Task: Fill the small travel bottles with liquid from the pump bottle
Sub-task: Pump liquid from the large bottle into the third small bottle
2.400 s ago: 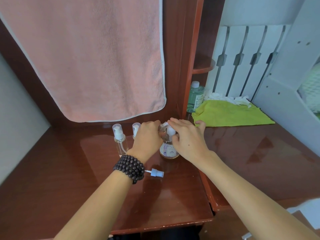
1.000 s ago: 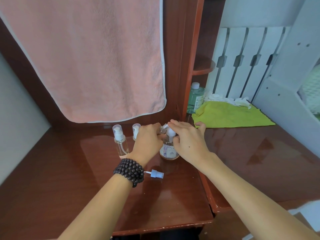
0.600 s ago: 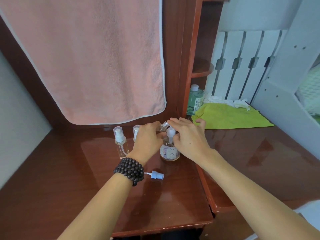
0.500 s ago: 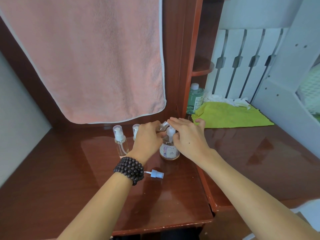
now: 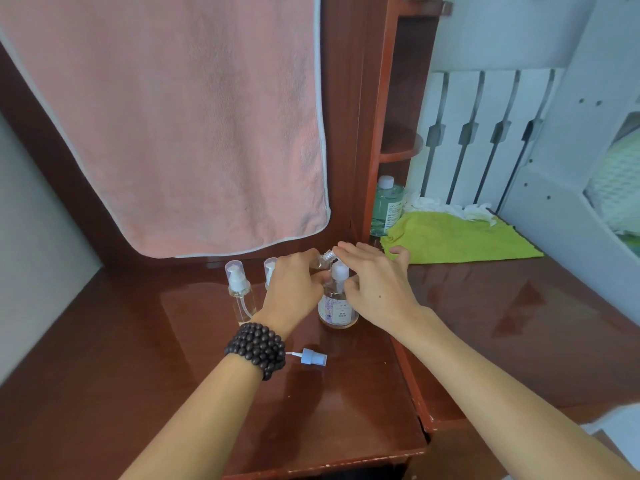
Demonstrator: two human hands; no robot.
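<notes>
Pink towel [image 5: 166,126] hanging across the upper left, its hem just above the wooden desk [image 5: 104,375]. Green cloth [image 5: 457,239] lies at 2 o'clock from the hands, with a green-tinted bottle [image 5: 388,206] standing at its left edge. Both forearms reach forward from the lower edge and converge at centre. Left hand [image 5: 294,289], beaded bracelet [image 5: 256,349] on its wrist, is curled round a small travel bottle [image 5: 325,257], tilted with its open threaded neck toward the pump spout; the bottle's body is hidden in the fist. Right hand [image 5: 377,289] lies palm-down over the pump bottle [image 5: 337,306], fingers extended flat on the white pump head [image 5: 340,270], thumb alongside the neck. The pump bottle stands upright on the desk between the two hands. Two capped travel bottles stand at 9 o'clock from the left hand: one clear of it [image 5: 239,292], one partly hidden behind the knuckles [image 5: 270,271]. A detached spray cap [image 5: 311,357] with dip tube lies at 6 o'clock, just beside the bracelet.
</notes>
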